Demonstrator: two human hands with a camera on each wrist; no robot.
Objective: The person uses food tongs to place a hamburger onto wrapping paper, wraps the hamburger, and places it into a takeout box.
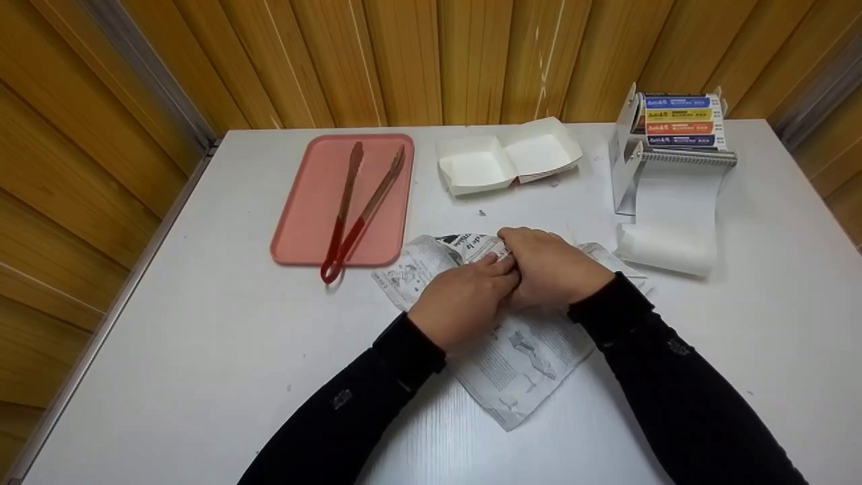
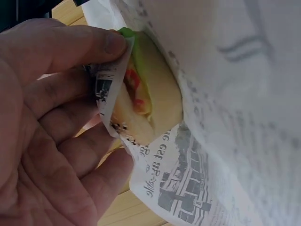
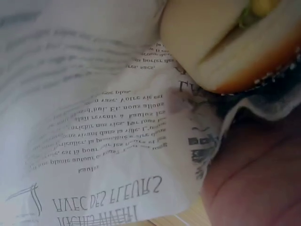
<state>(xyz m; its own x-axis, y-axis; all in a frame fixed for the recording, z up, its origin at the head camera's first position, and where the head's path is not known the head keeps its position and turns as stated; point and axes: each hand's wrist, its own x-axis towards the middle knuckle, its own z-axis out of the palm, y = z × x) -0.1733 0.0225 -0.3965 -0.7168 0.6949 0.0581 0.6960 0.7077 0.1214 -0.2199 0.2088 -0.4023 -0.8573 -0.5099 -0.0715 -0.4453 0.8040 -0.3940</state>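
Burger (image 2: pixel 160 94) sits inside printed paper (image 1: pixel 532 370), near the middle of the tabletop (image 1: pixel 202 323); head view hides it beneath the hands, wrist views show the seeded bun with green, yellow and red filling.

Left hand (image 1: pixel 465 300): thumb and fingers pinch a fold of paper against the burger's side — probably to hold the wrap snug and stop the fold springing back. Right hand (image 1: pixel 549 266): arched over the far right of the bundle, likely steadying it; fingertips hidden, so cannot tell whether they pinch. One paper corner points toward the person, loose and flat, perhaps left as slack.

Beyond the hands: pink tray (image 1: pixel 293 236) bearing red-handled tongs (image 1: pixel 346 192), handle end overhanging the near rim — handy for picking up. White box (image 1: pixel 481 183) lies open, giving easy access. At right, dispenser (image 1: pixel 623 168) with white sheet (image 1: pixel 677 202) hanging to the tabletop.
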